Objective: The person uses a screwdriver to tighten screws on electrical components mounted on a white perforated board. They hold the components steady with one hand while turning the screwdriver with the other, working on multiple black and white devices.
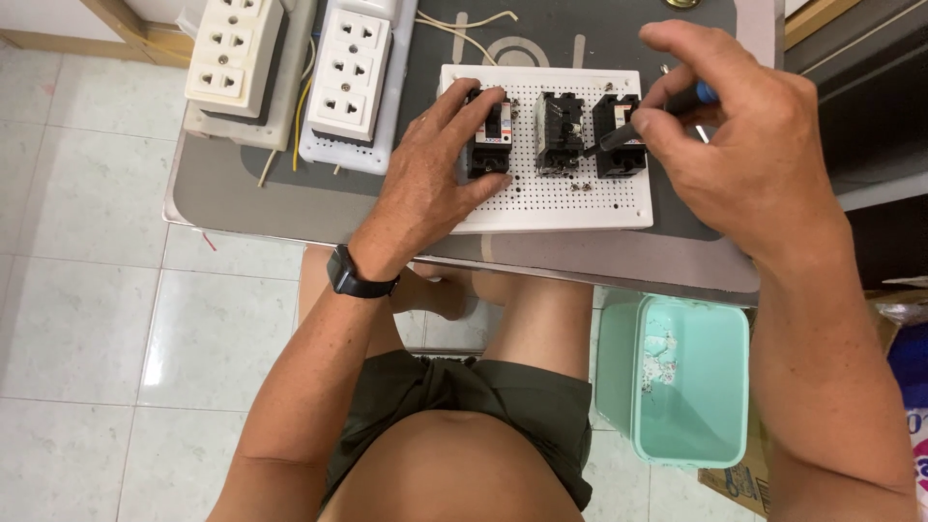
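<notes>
Pale floor tiles are showing all around a small grey tabletop point(242, 193), where a person is sitting and working from above. On it, a white perforated board point(551, 198) is lying flat, and three black breakers are standing on it in a row: the left breaker point(491, 135), the middle breaker point(559, 130) and the right breaker point(619, 145).

The left hand point(430, 174) is resting on the board with its fingers spread wide, thumb and forefinger pressing around the left breaker and steadying it. The right hand point(735, 135) is curling narrowly around a screwdriver point(638, 126) with a blue-and-black handle, whose tip is pointing at the gap between the middle and right breakers, near the right one's side.

Judging from the layout, all three breakers are already sitting in place on the board, and the fastening is going on at the right-hand end; a few small screws point(578, 186) are lying loose on the board just below the middle breaker, so some fixing seems to be left. No wires are showing on the breakers.

Two white socket strips point(290, 68) are lying at the tabletop's far left, well apart from the board, and a mint-green bin point(619, 377) is standing on the floor below the right arm.
</notes>
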